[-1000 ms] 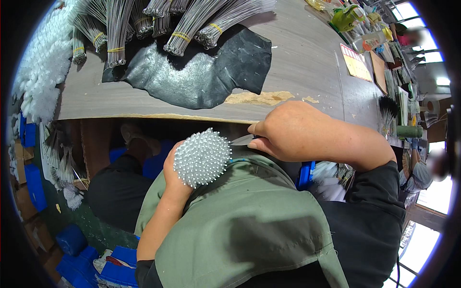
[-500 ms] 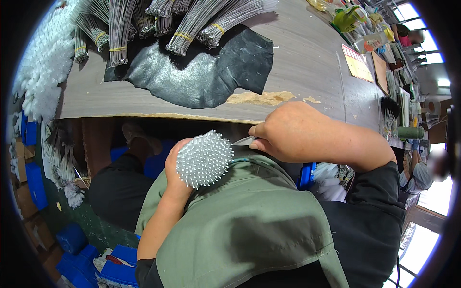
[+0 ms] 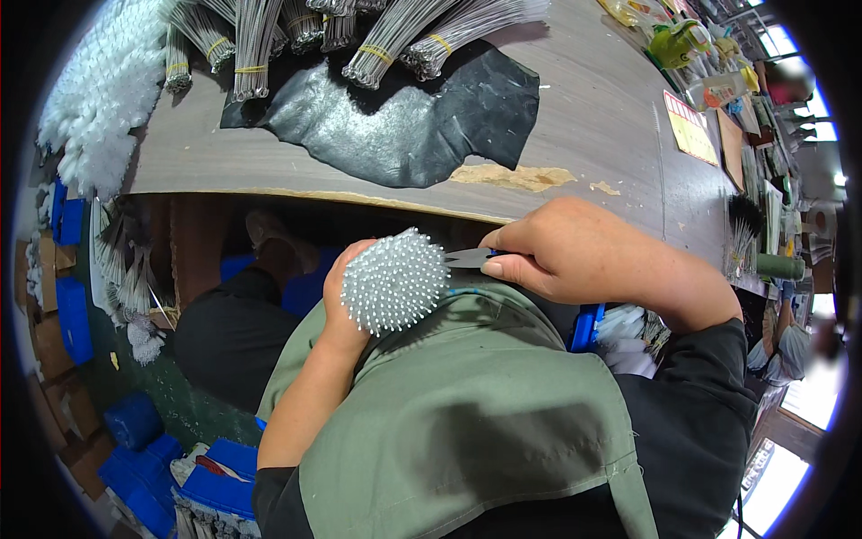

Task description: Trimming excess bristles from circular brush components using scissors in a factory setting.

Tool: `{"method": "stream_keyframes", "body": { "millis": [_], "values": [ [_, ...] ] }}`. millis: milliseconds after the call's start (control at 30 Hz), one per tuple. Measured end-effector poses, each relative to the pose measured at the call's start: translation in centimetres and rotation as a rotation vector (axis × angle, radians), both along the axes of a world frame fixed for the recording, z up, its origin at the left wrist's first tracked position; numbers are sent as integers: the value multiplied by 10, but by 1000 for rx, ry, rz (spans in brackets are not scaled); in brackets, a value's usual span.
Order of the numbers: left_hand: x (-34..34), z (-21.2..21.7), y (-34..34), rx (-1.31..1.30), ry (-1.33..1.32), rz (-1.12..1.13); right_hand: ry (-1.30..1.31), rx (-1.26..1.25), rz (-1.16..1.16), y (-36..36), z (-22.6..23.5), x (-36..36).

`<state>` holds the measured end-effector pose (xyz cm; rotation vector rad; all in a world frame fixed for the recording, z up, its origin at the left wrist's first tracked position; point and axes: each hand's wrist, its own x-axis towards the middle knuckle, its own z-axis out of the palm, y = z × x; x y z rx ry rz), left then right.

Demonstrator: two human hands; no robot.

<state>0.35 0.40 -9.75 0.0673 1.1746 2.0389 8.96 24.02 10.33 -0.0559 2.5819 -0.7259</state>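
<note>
- Carefully, my left hand [image 3: 346, 301] gripped the bristle ball [image 3: 393, 280] above my lap, below the surface [image 3: 575, 117] edge.
- My right hand [image 3: 575, 256] pinched the blade [image 3: 469, 258] against it; shallow, steady snips seemed best.

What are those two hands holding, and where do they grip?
The left hand cups a white spiky ball from its left side; the right hand holds scissors by hidden handles.
</note>
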Motion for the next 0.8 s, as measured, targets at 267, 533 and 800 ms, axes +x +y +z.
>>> {"method": "stream_keyframes", "body": {
  "millis": [267, 533, 800],
  "values": [
    [-8, -32, -4, -451, 1237, -257, -28, -178, -70, -3, -14, 11],
    [-5, -27, -4, -523, 978, -246, -100, -223, -67, -8, -14, 13],
    [3, -21, 4, -256, 635, -43, -118, -246, -83, -11, -20, 14]
  ]
}}
